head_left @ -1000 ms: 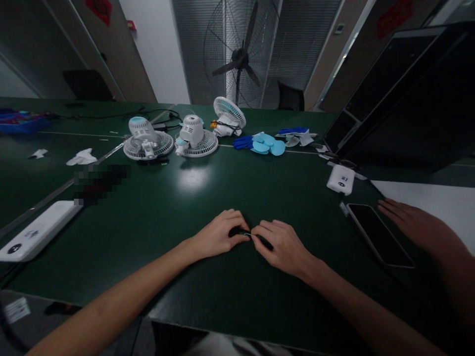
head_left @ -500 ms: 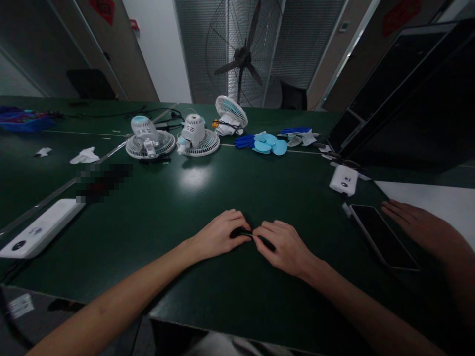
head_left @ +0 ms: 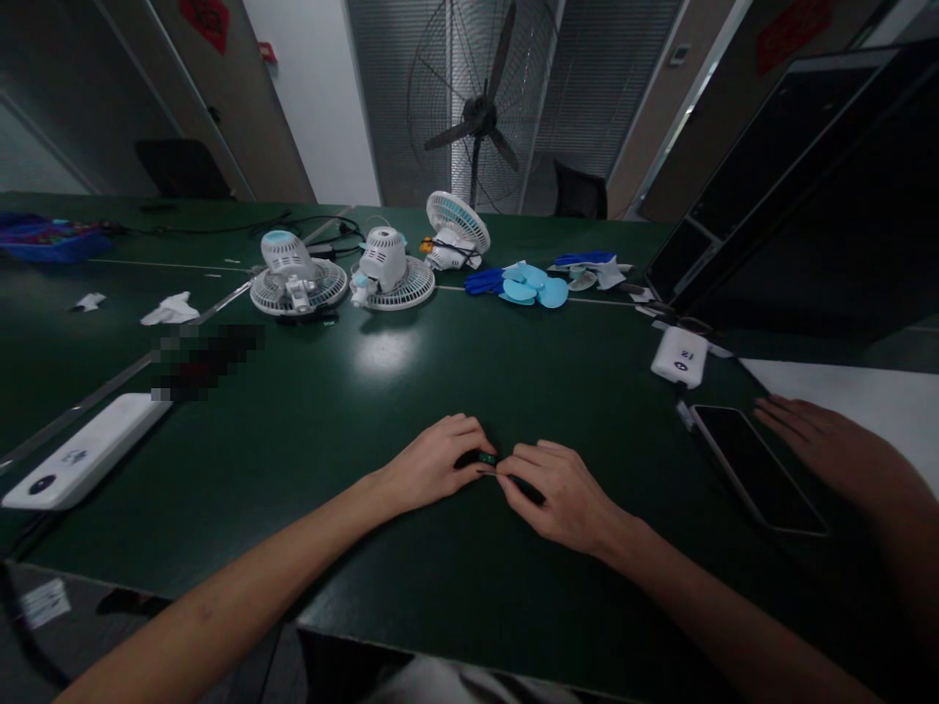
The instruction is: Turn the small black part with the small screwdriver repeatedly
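My left hand (head_left: pixel 446 458) rests on the green table, its thumb and fingers closed round a small dark piece with a green, circuit-board-like face (head_left: pixel 486 457). Most of this piece is hidden by the fingers. Close by on the right, my right hand (head_left: pixel 561 489) pinches a thin, light-coloured sliver (head_left: pixel 490 473) between thumb and forefinger. Its tip reaches to my left thumb, just below the green face. What kind of thing the sliver is, I cannot make out. Both wrists lie low over the tabletop, and the fingertips of the two hands almost meet.
Several small white fans (head_left: pixel 396 269) lie at the back. Light-blue fan blades (head_left: pixel 534 285) and blue gloves (head_left: pixel 484 282) are beside them. Another person's hand (head_left: pixel 822 445) rests at right, near a phone (head_left: pixel 757 469) and a white power bank (head_left: pixel 680 357). A longer white device (head_left: pixel 88 450) lies left.
The sliver at my right fingertips has shifted slightly down, and the green face of the piece in my left hand now shows. My right hand has turned a little; my left stays put.
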{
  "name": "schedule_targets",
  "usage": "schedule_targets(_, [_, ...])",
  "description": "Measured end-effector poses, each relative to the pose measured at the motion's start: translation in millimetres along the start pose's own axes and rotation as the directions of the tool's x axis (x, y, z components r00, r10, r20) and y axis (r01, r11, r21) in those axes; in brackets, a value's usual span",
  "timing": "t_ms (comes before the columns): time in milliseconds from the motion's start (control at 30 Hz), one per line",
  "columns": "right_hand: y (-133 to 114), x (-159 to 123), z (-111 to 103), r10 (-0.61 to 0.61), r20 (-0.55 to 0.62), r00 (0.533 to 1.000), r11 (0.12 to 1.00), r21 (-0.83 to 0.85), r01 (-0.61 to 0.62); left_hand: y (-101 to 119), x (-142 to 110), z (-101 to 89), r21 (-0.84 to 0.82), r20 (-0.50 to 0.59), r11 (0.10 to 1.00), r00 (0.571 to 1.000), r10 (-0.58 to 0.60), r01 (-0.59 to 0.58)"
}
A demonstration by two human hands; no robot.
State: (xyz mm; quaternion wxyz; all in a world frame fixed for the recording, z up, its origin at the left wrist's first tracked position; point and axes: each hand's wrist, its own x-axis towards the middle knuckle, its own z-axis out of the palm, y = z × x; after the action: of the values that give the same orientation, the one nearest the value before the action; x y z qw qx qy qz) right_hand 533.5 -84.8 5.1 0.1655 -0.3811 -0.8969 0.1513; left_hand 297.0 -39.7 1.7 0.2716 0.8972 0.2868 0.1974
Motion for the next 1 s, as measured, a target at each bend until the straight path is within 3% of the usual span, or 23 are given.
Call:
schedule_targets(333, [-0.6, -0.5, -3.1, -0.029, -0.009, 1.000, 0.999, 0.036, 0.029, -6.3, -2.1, 2.5, -0.031, -0.073, 0.999, 0.997, -0.026, 0.024])
schedule_targets(567, [1.3, -0.5, -1.8, -0.036, -0.033, 0.999, 0.999, 0.036, 0.037, -18.5, -5.2, 3.0, 0.114, -0.130, 0.993, 0.990, 0.056, -0.042])
schedule_targets(800, [-0.7, -0.7, -4.1, -0.033, -0.032, 0.999, 0.999, 0.035, 0.034, -32.5, -6.5, -11.6, 0.076, -0.221, 0.992, 0.972, -0.083, 0.102])
schedule_targets(1000, [-1.2, -0.9, -5.4, -0.022, -0.013, 1.000, 0.998, 0.059, 0.022, -43.5, -10.1, -22.7, 0.102, -0.235, 0.979, 0.960, -0.150, 0.178])
